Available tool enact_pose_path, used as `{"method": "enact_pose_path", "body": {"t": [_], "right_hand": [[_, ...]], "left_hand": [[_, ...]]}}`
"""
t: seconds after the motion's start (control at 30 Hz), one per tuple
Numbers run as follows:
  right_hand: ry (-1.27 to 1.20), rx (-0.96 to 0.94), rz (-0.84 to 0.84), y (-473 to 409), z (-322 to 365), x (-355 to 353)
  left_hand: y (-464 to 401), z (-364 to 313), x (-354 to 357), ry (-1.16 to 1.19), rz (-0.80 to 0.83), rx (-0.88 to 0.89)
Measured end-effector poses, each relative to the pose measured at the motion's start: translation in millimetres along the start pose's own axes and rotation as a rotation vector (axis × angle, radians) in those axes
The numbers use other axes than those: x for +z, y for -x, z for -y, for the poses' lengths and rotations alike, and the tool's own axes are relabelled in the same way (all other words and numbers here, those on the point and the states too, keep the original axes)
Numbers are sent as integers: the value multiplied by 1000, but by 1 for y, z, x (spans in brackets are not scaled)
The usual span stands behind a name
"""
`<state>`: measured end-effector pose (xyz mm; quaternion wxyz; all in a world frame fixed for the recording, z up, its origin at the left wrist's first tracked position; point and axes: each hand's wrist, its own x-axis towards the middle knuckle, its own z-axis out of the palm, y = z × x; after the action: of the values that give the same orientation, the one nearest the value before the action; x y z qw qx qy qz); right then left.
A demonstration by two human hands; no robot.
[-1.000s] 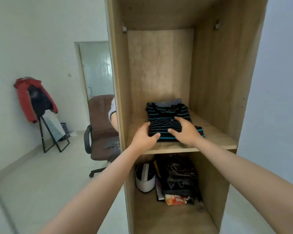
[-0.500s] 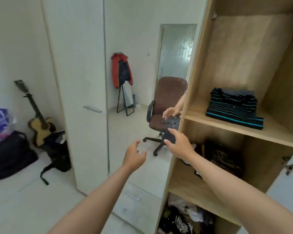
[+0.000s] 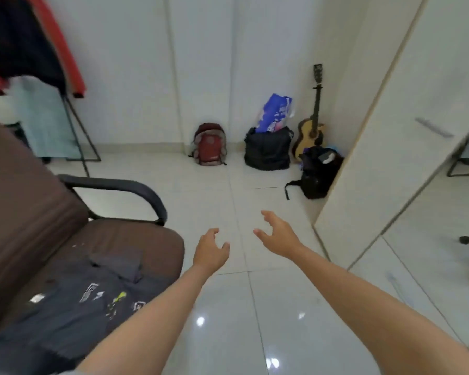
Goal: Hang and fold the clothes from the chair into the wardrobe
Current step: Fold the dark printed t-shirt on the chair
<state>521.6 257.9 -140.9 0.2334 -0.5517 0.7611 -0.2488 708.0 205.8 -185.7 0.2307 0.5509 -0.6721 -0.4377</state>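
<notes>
Left hand [image 3: 210, 249] and right hand [image 3: 278, 234] out over glossy white floor tiles [image 3: 255, 307], fingers spread loosely, holding nothing. Dark grey printed garment [image 3: 92, 299] lying on brown padded office chair [image 3: 65, 239], left of both hands.

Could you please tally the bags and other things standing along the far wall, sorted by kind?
Backpacks: 2, a red backpack and a black backpack
Duffel bags: 1, a black duffel bag
Plastic bags: 1, a blue plastic bag sticking out of the duffel
Guitars: 1, a guitar
Total: 5
</notes>
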Motion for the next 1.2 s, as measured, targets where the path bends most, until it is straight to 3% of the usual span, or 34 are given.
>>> {"method": "enact_pose_path", "body": {"t": [0.2, 0.5, 0.8, 1.0, 1.2], "right_hand": [[70, -262, 431, -42, 135, 168], [237, -524, 785, -63, 265, 353], [364, -598, 950, -130, 312, 479], [436, -689, 1038, -196, 326, 572], [639, -936, 991, -239, 327, 645]], "left_hand": [[40, 138, -139, 61, -297, -340], [82, 272, -260, 173, -530, -659], [23, 347, -302, 342, -631, -846], [-21, 411, -312, 430, -674, -1111], [-37, 467, -318, 256, -776, -1328]]}}
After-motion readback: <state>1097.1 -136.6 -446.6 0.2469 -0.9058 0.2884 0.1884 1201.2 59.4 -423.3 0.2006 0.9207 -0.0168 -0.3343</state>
